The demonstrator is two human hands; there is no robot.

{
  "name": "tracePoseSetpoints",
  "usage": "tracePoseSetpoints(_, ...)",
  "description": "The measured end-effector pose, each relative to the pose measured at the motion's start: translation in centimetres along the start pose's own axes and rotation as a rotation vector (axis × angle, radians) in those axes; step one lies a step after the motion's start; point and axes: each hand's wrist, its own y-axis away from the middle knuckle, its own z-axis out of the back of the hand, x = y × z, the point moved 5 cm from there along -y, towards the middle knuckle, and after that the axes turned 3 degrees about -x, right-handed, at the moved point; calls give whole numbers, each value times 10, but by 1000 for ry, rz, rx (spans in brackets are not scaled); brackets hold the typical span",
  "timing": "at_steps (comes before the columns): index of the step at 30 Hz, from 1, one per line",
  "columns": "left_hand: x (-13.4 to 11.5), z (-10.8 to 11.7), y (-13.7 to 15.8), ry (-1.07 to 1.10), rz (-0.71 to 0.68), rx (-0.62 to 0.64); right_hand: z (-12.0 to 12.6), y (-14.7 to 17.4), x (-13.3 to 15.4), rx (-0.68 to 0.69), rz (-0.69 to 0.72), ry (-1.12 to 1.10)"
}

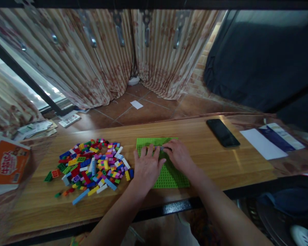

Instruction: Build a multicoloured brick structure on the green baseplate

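A green studded baseplate (176,177) lies on the wooden table in front of me. My left hand (148,167) rests over its left part, fingers spread and fingertips on a row of small bricks near the far edge. Those bricks are mostly hidden under the fingers. My right hand (179,153) comes in from the right, thumb and fingers pinched at the end of the row on a small greyish brick (162,148). To the left of the plate lies a loose pile of coloured toy bricks (92,167).
A black phone (222,132) lies on the right of the table (210,171), beside white paper (263,143) and a blue-and-white packet (282,136). At the left edge stands an orange-and-white box (9,164). Curtains (100,61) hang beyond the table.
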Motion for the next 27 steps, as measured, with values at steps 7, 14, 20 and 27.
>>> tracePoseSetpoints(7,-3,-1,0,-2,20,-2,1,-3,9,4,-8,34)
tracePoseSetpoints(14,9,-3,2,142,16,-69,-1,-1,3,-26,1,-54)
tracePoseSetpoints(20,23,-2,4,310,111,-78,1,8,-9,-90,-41,-169)
tracePoseSetpoints(27,30,3,11,434,161,-91,2,7,-12,-83,-98,-205)
